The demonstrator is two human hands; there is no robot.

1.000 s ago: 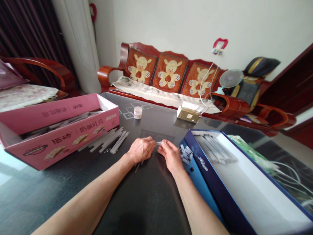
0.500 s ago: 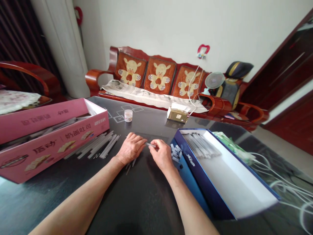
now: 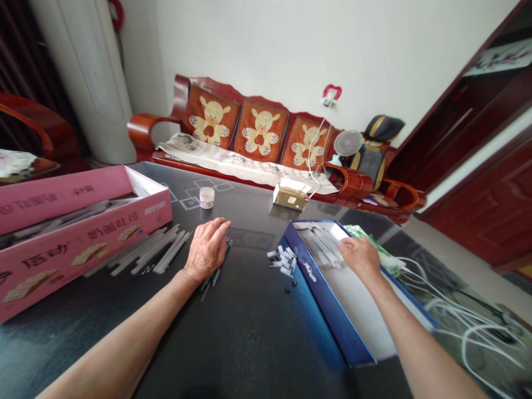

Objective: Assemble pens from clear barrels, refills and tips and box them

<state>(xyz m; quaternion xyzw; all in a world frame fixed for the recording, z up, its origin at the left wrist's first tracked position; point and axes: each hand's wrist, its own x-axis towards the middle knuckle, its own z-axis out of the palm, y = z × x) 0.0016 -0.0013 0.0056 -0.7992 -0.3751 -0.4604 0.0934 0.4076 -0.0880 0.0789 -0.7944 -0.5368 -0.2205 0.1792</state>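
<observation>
My left hand (image 3: 206,249) rests on the dark table over a few thin dark sticks (image 3: 215,276), its fingers stretched out and partly covering them. My right hand (image 3: 361,257) is over the open blue box (image 3: 328,302), fingertips pinched together at the right end of a row of thin grey tubes (image 3: 318,244) in its far part. Whatever the fingertips hold is too hidden to make out. Left of the blue box lies a small pile of short whitish pieces (image 3: 285,260). More grey tubes (image 3: 166,249) are spread out left of my left hand.
A long pink box (image 3: 120,233) holding similar tubes stands on the left. A small white jar (image 3: 206,198) and a tissue box (image 3: 290,197) are farther back. White cables (image 3: 461,321) and a green packet (image 3: 374,246) lie beyond the blue box's right side.
My hands were together at a thin grey tube over the table. My right hand has since moved right to the blue box, while my left stays near the dark sticks. The view has turned slightly right.
</observation>
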